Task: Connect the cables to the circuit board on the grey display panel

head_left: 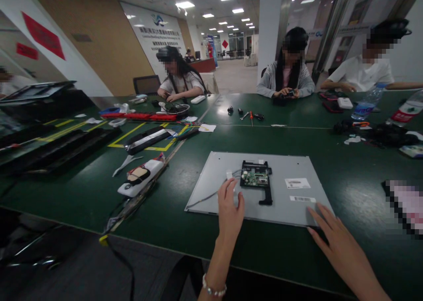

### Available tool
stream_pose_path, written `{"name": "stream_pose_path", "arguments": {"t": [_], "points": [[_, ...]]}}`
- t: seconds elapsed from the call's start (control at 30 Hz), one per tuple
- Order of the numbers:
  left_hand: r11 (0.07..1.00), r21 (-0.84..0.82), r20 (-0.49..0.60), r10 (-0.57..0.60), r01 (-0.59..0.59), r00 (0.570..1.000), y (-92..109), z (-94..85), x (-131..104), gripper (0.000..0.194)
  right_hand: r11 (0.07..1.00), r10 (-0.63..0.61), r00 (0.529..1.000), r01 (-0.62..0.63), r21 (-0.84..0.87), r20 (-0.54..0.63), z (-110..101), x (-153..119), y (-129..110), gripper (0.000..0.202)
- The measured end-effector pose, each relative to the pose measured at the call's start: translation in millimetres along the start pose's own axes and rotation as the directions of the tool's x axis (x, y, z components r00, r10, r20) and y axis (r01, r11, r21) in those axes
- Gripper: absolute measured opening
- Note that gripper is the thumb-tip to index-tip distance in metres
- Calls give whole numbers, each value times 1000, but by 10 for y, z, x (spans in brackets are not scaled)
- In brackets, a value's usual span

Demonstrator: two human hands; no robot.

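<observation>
A flat grey metal panel (205, 182) lies on the green table. Near its middle sits a green circuit board (254, 176) in a black bracket (267, 195), with a grey cable (208, 198) running left from it. My left hand (230, 208) is over the panel just left of the bracket, fingers apart and bent, its fingertips near the cable and a small white tab. At the panel's right front corner is my right hand (333, 232), fingers spread and holding nothing. Two white labels (297, 183) are stuck on the panel's right part.
Left on the green table (185, 237) lie a white device (142, 177), a black-and-white part (150, 139) and red strips (142, 116). An orange screwdriver (251, 117) and small tools lie beyond the panel. Bottles (368, 102) and a phone-like object (405, 204) are right. Several people sit opposite.
</observation>
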State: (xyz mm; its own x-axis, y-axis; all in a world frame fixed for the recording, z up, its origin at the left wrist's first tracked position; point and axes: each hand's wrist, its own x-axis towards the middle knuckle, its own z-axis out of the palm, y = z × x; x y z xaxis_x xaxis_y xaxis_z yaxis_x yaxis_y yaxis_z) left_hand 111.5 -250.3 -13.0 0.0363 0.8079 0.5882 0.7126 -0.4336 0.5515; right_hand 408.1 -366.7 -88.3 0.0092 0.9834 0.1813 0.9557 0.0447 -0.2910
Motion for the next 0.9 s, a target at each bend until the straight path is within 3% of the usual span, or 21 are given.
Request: {"name": "stream_pose_path", "arguments": {"t": [0.23,0.37,0.5,0.63,0.9], "points": [[999,-31,34,-6,7,999,-1,17,4,36,999,-10,1000,10,-50,5,-35,358,-653,53],[999,-47,49,-13,15,999,4,17,5,33,995,-56,997,60,-82,54,-71,521,-870,49],[998,-63,84,-23,28,996,8,14,-10,33,969,-228,964,238,-66,134,-154,751,-814,50],[996,-83,132,-28,39,991,13,16,-23,34,909,-413,881,416,39,229,-181,1031,-664,57],[998,-64,183,-3,15,983,9,41,-23,33,911,-410,863,404,84,295,-59,1324,-816,66]]}}
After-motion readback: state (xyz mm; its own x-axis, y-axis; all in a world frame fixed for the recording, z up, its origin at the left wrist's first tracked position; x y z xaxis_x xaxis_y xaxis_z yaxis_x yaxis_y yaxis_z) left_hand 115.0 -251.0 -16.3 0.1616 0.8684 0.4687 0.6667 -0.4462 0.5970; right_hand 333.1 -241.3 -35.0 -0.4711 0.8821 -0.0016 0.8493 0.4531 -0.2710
